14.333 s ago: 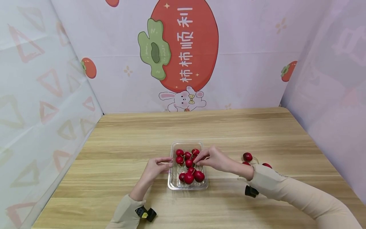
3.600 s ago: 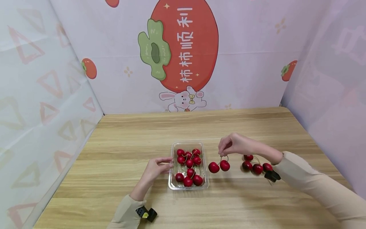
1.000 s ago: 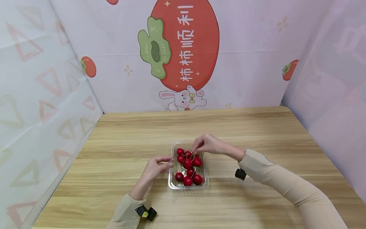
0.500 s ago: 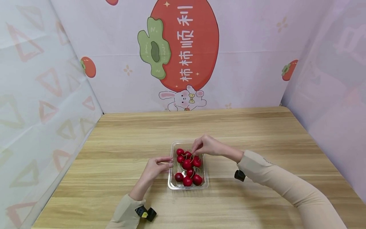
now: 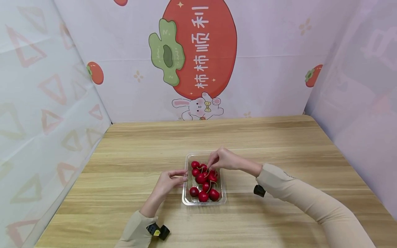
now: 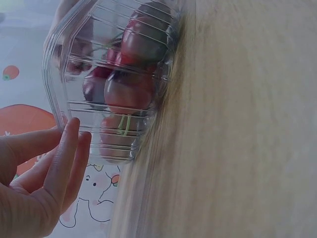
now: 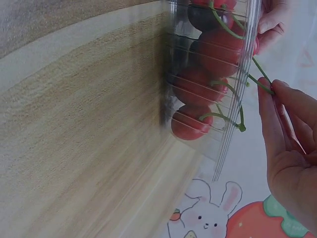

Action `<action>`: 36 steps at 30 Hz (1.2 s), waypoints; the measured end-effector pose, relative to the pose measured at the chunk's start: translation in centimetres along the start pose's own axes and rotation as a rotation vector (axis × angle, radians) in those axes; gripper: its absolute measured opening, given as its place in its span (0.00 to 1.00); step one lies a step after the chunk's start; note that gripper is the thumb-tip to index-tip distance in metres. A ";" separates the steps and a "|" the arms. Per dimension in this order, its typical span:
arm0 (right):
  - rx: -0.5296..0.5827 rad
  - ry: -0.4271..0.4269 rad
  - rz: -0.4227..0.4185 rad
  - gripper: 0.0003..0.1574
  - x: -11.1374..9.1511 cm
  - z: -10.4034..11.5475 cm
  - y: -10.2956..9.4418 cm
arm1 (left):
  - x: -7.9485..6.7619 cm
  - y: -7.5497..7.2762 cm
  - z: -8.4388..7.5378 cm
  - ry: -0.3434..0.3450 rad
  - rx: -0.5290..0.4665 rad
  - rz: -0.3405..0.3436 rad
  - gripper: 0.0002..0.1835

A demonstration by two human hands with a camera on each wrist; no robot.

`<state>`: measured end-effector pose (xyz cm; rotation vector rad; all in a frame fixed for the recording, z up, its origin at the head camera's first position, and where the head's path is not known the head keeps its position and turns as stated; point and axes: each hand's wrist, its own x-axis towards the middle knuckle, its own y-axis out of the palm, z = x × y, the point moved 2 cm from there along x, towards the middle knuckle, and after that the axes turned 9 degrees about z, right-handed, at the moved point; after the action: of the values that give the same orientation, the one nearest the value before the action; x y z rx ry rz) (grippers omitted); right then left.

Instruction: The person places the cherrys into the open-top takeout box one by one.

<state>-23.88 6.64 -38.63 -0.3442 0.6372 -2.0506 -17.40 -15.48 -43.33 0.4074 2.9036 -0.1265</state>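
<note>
A clear plastic box (image 5: 203,204) stands on the table with several red cherries (image 5: 203,196) in it, stems on. At its left side, the fingertips of my left hand (image 5: 165,181) touch the rim and wall, fingers nearly straight; the left wrist view shows this contact. Above the far right part of the box, my right hand (image 5: 226,159) pinches thin green cherry stems (image 7: 260,85) between thumb and fingers. The cherries on those stems sit low among the others inside. Part of the far right corner is hidden behind the right hand.
The wooden table (image 5: 139,144) spreads out around the box. A printed cloth backdrop (image 5: 266,86) rises behind it, with cloth walls at both sides. The right sleeve (image 5: 294,189) covers part of the table on the right.
My right hand has brought two cherries by their stems from the right into the box and since lowered slightly. The table cherries seen earlier are out of sight. My left hand has stayed put.
</note>
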 end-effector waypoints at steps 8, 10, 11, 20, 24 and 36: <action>-0.009 0.022 0.024 0.03 0.1 -0.2 0.2 | 0.0 0.0 0.0 -0.002 -0.005 0.001 0.18; -0.006 0.025 0.028 0.03 0.1 -0.3 0.3 | 0.0 0.0 0.0 -0.002 -0.006 0.002 0.18; -0.004 0.025 0.028 0.03 0.1 -0.3 0.3 | 0.0 0.0 0.0 -0.003 -0.007 0.001 0.18; 0.022 0.024 0.017 0.05 -0.8 0.4 -0.8 | -0.1 0.0 0.0 -0.003 -0.006 -0.001 0.18; 0.028 0.019 0.014 0.07 -1.3 0.4 -1.3 | -0.1 0.0 -0.1 -0.006 -0.007 -0.005 0.18; -0.023 0.082 -0.045 0.09 -3.5 0.1 -3.0 | 0.0 0.0 0.0 -0.003 0.000 -0.004 0.18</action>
<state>-24.13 10.85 -36.87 -0.2917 0.7088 -2.1099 -17.38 -15.53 -43.35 0.4016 2.9011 -0.1280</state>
